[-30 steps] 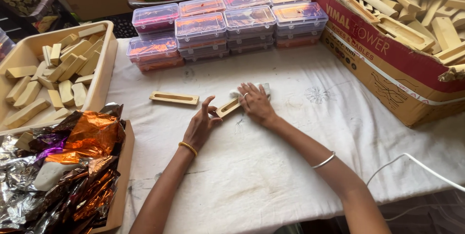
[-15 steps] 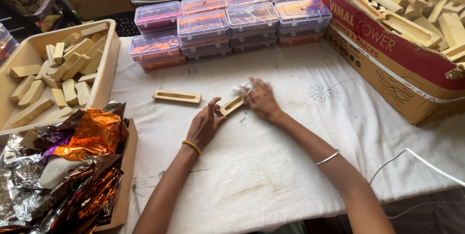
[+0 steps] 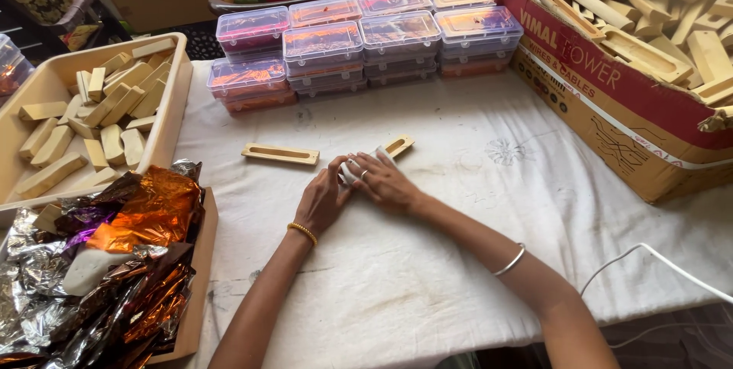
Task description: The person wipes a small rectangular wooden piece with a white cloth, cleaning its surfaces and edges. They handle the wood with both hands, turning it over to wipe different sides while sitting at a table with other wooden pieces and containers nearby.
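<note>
My left hand [image 3: 322, 201] and my right hand [image 3: 382, 180] meet on the white cloth, both gripping one slotted wooden piece [image 3: 395, 145] whose far end sticks out beyond my right fingers. Something pale and white shows between the fingers at the near end; I cannot tell what it is. A second slotted wooden piece [image 3: 280, 154] lies flat on the cloth just left of my hands, untouched.
Stacked clear plastic boxes [image 3: 359, 37] line the far side. A beige tray [image 3: 172, 109] of wooden blocks sits at left, crumpled foil wrappers [image 3: 114, 262] in a box below it. A cardboard box [image 3: 611, 109] of wooden pieces stands at right. A white cable [image 3: 657, 262] crosses the near right.
Both hands have drawn a little nearer to me with the wooden piece; my right hand now covers more of it.
</note>
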